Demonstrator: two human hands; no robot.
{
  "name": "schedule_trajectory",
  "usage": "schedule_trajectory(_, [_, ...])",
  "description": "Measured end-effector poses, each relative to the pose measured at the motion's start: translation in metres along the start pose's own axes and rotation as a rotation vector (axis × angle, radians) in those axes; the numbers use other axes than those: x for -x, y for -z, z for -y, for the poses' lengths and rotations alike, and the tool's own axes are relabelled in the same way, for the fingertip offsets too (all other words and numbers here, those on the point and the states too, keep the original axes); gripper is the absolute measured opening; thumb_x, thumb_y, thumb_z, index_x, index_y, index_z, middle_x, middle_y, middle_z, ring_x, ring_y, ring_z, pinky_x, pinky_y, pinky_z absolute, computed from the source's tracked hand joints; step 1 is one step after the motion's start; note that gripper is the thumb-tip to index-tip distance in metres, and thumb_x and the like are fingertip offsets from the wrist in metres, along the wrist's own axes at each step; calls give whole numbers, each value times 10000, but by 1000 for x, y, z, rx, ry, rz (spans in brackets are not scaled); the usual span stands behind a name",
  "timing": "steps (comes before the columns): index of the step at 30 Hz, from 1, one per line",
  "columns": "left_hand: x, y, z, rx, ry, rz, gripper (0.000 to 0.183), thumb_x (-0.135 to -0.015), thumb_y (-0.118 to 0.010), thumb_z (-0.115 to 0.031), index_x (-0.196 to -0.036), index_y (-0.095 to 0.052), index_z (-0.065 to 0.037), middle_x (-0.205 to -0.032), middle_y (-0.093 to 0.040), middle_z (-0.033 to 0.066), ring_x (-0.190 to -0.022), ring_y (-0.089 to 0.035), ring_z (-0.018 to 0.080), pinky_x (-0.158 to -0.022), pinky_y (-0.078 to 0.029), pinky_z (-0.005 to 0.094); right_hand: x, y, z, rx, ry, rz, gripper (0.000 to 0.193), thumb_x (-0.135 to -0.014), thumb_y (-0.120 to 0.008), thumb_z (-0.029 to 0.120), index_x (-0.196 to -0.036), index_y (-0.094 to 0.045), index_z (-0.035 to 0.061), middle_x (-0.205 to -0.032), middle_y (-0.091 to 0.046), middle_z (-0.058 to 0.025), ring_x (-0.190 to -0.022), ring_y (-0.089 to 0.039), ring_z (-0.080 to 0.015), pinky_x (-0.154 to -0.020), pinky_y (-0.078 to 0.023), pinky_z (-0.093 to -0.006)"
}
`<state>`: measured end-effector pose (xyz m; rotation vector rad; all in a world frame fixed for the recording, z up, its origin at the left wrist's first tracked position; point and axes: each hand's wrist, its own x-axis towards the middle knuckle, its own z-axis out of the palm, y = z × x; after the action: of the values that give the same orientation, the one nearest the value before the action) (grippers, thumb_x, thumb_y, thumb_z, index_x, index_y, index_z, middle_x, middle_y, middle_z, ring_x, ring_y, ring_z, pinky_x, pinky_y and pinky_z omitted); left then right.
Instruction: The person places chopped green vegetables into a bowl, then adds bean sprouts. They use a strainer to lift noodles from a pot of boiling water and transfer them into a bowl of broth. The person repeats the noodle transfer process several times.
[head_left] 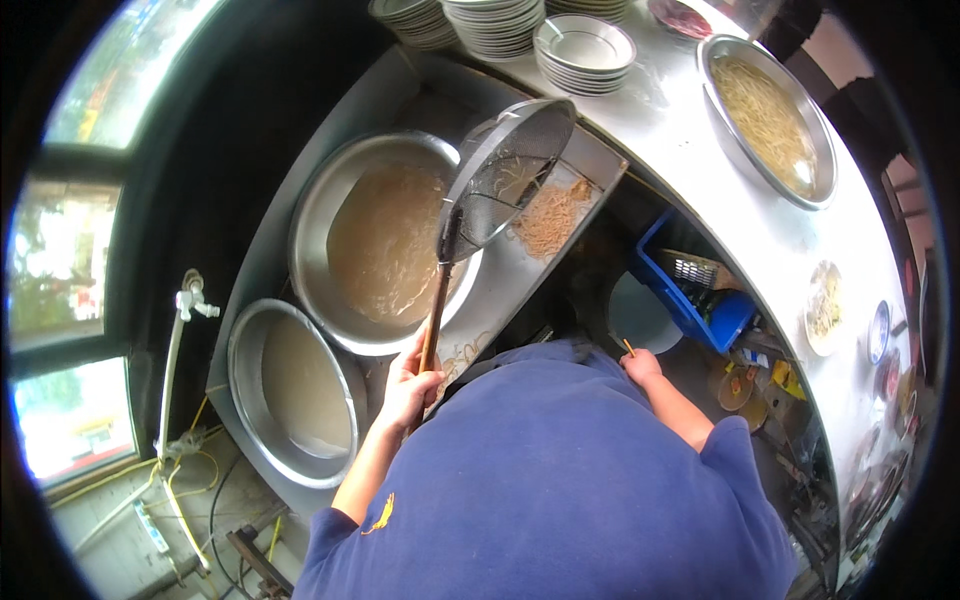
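Note:
My left hand (405,388) is closed round the wooden handle of a large wire-mesh strainer (500,185). The strainer is tilted and raised over the right side of a big metal pot (312,250) of cloudy, brownish liquid. A few pale strands cling to its mesh. Next to that pot, a second metal pot (240,372) contains still, murky liquid. Beside my body on the right, my right hand (643,367) grips a thin wooden stick (628,346), perhaps chopsticks; most of its length is hidden.
Stacked plates (585,55) stand along the far counter (660,90). A metal basin of pale strands (760,115) sits at the right, with a small plate (825,308) nearer. Brown crumbs (550,215) lie beside the pots. Below are a blue crate (690,285) and, left, a pipe with a tap (190,300).

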<state>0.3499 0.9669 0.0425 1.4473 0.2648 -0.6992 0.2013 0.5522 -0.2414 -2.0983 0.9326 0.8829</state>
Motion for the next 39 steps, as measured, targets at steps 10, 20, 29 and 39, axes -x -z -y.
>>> schedule_trajectory(10, [-27,-16,-12,-627,-358,86,785,-726,-493,141,-1484,-396,-37,-1509,-436,160,-1432,-344,217,-1152,-270,312,-3,-30,-61,-70,-100,-78,210,-802,-627,245,-779,-716,56,-762,-719,-115,-760,-692,-262,-756,-523,-374])
schedule_trajectory(20, [-17,-16,4,-872,-624,-51,757,-703,-517,122,-1437,-483,-59,-1253,-643,173,-1088,-657,219,-944,-469,291,13,-51,-74,-77,-141,-66,219,-788,-627,247,-791,-719,48,-783,-715,-132,-763,-690,-282,-734,-524,-393])
schedule_trajectory(29, [-9,-6,9,-788,-707,-169,726,-715,-505,145,-1422,-488,-20,-1204,-639,143,-1013,-630,161,-876,-464,244,18,-29,-53,-99,-136,-51,196,-797,-631,236,-775,-711,58,-770,-723,-108,-756,-696,-249,-744,-526,-371])
schedule_trajectory(39, [3,1,-13,-843,-469,-231,739,-722,-511,144,-1432,-487,-60,-1371,-578,161,-1238,-577,229,-1020,-435,298,6,-34,-52,-93,-91,-35,193,-807,-639,234,-779,-704,54,-750,-717,-95,-740,-689,-240,-741,-521,-370])
